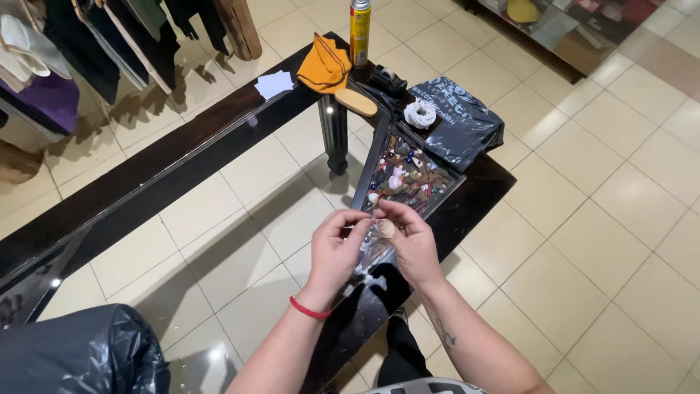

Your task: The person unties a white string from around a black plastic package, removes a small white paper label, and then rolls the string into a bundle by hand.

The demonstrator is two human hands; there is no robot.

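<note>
My left hand (pixel 335 252) and my right hand (pixel 412 244) meet above the near end of a dark tray (pixel 453 181) filled with several small beads and stones. Both hands pinch a small pale round bead (pixel 386 228) between their fingertips. A red cord bracelet (pixel 308 310) circles my left wrist. The tray rests on a glass table with a dark frame (pixel 477 201).
Farther along the table lie a dark plastic bag (pixel 459 117), a white coil of cord (pixel 420 114), a tan oval pad (pixel 356 101), an orange cloth (pixel 323 66), a yellow spray can (pixel 359 33) and white paper (pixel 273 83). A black bag (pixel 80 354) sits near left. Clothes (pixel 87 44) hang at far left.
</note>
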